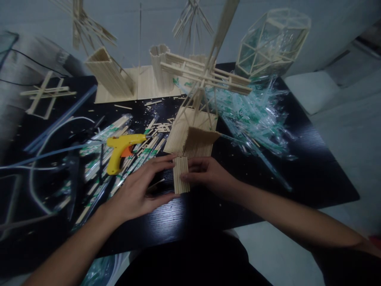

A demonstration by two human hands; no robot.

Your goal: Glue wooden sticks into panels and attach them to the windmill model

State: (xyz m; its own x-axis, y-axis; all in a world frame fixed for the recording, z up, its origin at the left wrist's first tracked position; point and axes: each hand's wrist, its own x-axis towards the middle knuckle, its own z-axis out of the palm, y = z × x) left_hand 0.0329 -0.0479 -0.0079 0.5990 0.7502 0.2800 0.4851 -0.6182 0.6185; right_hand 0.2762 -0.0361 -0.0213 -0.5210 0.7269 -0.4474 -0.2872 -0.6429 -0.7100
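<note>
A small flat panel of glued wooden sticks lies on the black table, just in front of a larger stick-built base that carries a windmill-like frame. My left hand pinches the panel's left edge between thumb and fingers, and a thin stick shows under its palm. My right hand holds the panel's right edge with curled fingers.
A yellow glue gun lies to the left among wrapped chopsticks. Torn clear wrappers are piled at the right. Stick models stand at the back: a box, a tube, a faceted dome. Cables run on the left.
</note>
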